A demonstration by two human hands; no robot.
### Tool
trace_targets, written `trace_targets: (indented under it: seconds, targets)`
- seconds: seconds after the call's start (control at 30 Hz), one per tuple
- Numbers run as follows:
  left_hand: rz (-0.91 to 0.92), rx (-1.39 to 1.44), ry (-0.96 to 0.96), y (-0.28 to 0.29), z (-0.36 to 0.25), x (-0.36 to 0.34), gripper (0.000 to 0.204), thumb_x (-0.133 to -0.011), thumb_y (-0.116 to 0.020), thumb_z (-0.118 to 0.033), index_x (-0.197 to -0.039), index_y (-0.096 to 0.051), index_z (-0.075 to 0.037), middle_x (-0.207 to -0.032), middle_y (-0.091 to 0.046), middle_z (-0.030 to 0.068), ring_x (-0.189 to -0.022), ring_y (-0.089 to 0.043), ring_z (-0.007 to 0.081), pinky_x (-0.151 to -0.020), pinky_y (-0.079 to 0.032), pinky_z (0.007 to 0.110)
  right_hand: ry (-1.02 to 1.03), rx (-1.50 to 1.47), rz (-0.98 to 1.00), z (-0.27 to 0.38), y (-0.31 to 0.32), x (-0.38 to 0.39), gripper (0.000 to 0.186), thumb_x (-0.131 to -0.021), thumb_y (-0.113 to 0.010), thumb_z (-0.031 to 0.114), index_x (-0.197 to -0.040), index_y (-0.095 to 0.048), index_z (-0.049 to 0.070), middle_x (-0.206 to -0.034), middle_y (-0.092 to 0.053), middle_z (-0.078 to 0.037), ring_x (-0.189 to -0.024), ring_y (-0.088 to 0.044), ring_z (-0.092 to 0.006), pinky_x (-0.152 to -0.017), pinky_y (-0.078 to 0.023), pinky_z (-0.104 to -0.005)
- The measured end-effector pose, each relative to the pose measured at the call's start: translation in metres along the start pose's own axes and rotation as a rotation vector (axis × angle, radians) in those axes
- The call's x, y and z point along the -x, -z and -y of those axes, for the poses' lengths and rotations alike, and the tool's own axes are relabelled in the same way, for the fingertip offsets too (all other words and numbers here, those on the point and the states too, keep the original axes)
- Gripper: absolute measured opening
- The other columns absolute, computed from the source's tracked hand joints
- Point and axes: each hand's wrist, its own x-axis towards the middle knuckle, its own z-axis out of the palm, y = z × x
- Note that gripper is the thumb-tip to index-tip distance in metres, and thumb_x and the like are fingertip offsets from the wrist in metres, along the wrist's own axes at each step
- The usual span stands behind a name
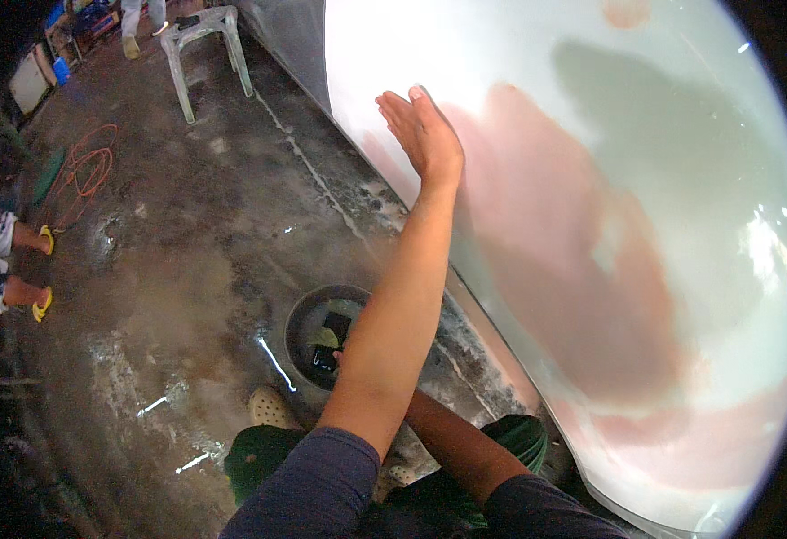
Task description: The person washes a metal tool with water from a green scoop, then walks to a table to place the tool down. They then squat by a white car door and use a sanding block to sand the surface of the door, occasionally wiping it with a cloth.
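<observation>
My left hand (pixel 423 135) is stretched out flat, fingers extended, at the near edge of a large glossy white vehicle body panel (pixel 726 260) with pink and grey-green patches. Whether the palm touches the surface I cannot tell. Under my left forearm, my right arm crosses toward a round dark basin (pixel 292 334) on the floor. Only a bit of my right hand (pixel 339 358) shows there, beside a small black block (pixel 324 358); its grip is hidden. Also in the basin are another dark flat piece (pixel 337 323) and a yellowish-green scrap (pixel 325 338).
A white plastic stool (pixel 200 38) stands at the far left of the panel, with a dark item on it. An orange cord (pixel 88 175) lies coiled on the stained floor. At the left edge are another person's legs in yellow sandals (pixel 43 305); a further person's feet show behind.
</observation>
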Motion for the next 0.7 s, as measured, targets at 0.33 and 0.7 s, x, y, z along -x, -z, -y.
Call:
trace_targets:
  seconds: [0.33, 0.7]
  targets:
    - [0.001, -0.114, -0.11, 0.001, 0.0, 0.052, 0.081, -0.104, -0.022, -0.051, -0.152, -0.004, 0.011, -0.161, 0.0, 0.0291, -0.152, 0.001, 0.0381, -0.123, 0.001, 0.045, -0.027, 0.049, -0.064, 0.01, 0.008, -0.01, 0.036, -0.094, -0.057, 0.04, -0.099, -0.071, 0.007, -0.096, -0.071, -0.014, -0.087, -0.068, -0.0361, -0.078, -0.054, -0.0483]
    - [0.126, -0.115, -0.208, -0.007, -0.01, 0.129, 0.084, -0.103, -0.026, -0.053, -0.154, 0.001, 0.008, -0.161, 0.004, 0.0299, -0.151, 0.002, 0.0425, -0.121, -0.001, 0.053, -0.008, 0.048, 0.113, 0.01, 0.026, -0.017, 0.037, -0.094, -0.058, 0.041, -0.098, -0.07, 0.006, -0.094, -0.07, -0.014, -0.085, -0.069, -0.0342, -0.077, -0.055, -0.0468]
